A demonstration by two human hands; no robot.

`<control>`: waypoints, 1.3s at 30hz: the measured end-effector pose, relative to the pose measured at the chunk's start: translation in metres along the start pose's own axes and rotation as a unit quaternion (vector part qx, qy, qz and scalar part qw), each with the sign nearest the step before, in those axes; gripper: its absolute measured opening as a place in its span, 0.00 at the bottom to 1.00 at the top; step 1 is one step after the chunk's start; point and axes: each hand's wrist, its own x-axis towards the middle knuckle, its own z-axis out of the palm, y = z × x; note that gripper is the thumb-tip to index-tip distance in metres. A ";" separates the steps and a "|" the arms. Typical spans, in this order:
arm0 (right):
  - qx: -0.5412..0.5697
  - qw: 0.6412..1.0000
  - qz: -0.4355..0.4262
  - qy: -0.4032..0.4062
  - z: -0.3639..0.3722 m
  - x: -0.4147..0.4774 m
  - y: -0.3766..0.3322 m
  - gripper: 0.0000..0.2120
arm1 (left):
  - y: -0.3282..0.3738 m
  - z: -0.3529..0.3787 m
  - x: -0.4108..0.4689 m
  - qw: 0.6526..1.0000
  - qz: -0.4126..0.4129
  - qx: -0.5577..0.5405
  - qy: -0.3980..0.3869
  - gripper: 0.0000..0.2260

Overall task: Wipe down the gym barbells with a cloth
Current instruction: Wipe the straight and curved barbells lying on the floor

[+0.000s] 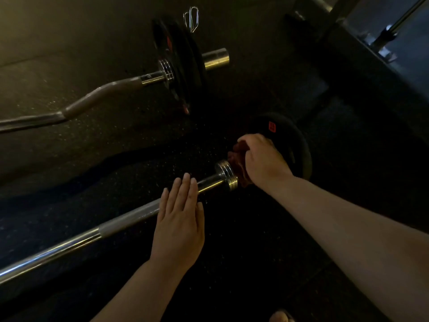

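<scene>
Head camera looked down on our two hands, set apart along the long straight chrome barbell point(69, 242) that lay on the black speckled rubber floor point(243, 252). Our left hand point(178, 225) lay flat across the knurled shaft, fingers straight and together, gripping nothing. We judged it was there to pin the bar so it would not roll under the rubbing.

Just beyond its fingertips sat the stepped chrome collar point(226, 173). To the right of that, our right hand point(262, 159) was curled round a bunched dark red cloth point(234, 154), pressing it against the bar between the collar and the round black weight plate point(301, 147) behind our knuckles. Bunching the cloth seemed meant to work it into that narrow gap, so we took this end of the bar to be the step in hand.

Well ahead of both hands lay the bent grey curl bar point(92, 97) with its own black plates point(183, 66), and a wire spring clip point(191, 18) lay beyond them. That bar touched neither hand and presumably awaited its turn.
</scene>
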 end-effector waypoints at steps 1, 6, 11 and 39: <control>-0.007 1.000 -0.017 0.015 0.004 -0.007 0.003 0.20 | 0.000 0.000 0.000 1.000 -0.002 -0.004 0.002 0.30; -0.105 0.987 -0.110 0.053 0.040 -0.073 0.050 0.27 | -0.013 0.000 -0.006 1.000 0.009 -0.020 0.017 0.29; -0.008 0.999 -0.037 0.033 0.009 -0.034 0.023 0.22 | -0.017 0.004 -0.009 0.999 0.020 -0.013 0.027 0.28; -0.181 0.954 -0.235 0.036 0.058 -0.075 -0.009 0.23 | -0.031 -0.001 -0.030 0.999 -0.032 -0.003 0.039 0.28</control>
